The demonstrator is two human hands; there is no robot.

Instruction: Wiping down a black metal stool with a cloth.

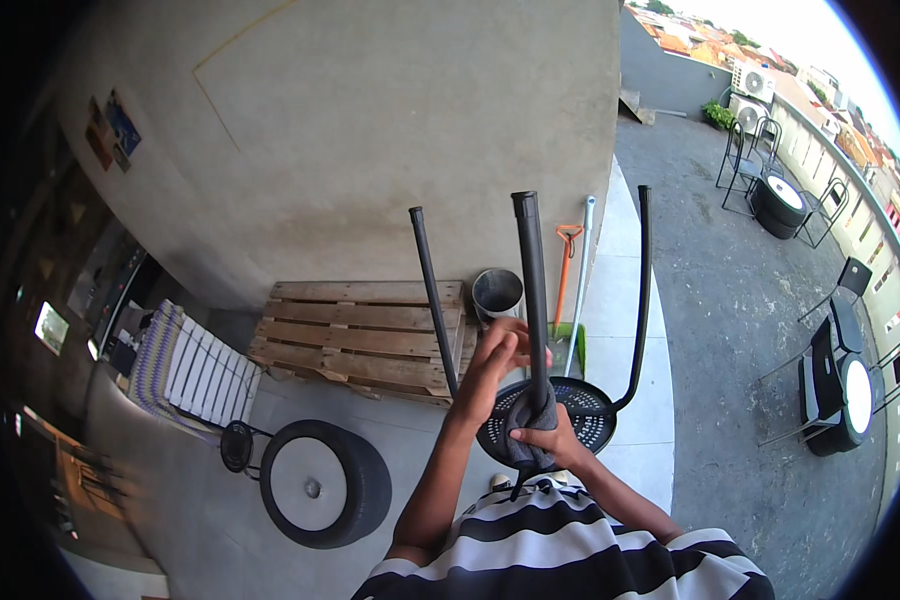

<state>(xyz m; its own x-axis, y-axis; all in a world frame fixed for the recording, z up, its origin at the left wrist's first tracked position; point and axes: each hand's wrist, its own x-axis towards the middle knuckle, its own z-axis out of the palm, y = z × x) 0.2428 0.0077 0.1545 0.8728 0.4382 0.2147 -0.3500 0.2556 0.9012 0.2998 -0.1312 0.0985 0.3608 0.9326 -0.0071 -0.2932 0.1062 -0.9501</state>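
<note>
A black metal stool with a round perforated seat (591, 431) is upside down before me, its legs pointing up. My right hand (559, 442) grips a dark grey cloth (529, 427) that is wrapped around the base of the nearest stool leg (529, 285). Higher up, my left hand (499, 349) is beside and partly behind that same leg, fingers loosely spread. The leg hides some of its fingers, and whether they touch it is unclear. One more leg (435, 300) rises on the left and another (639, 300) on the right, both with black end caps.
Behind the stool are a wooden pallet (360, 330), a black bucket (497, 291), an orange-handled tool (563, 277) and a green dustpan (579, 345). A tyre table (307, 480) stands to the left. Chairs and another tyre table (780, 199) are on the terrace.
</note>
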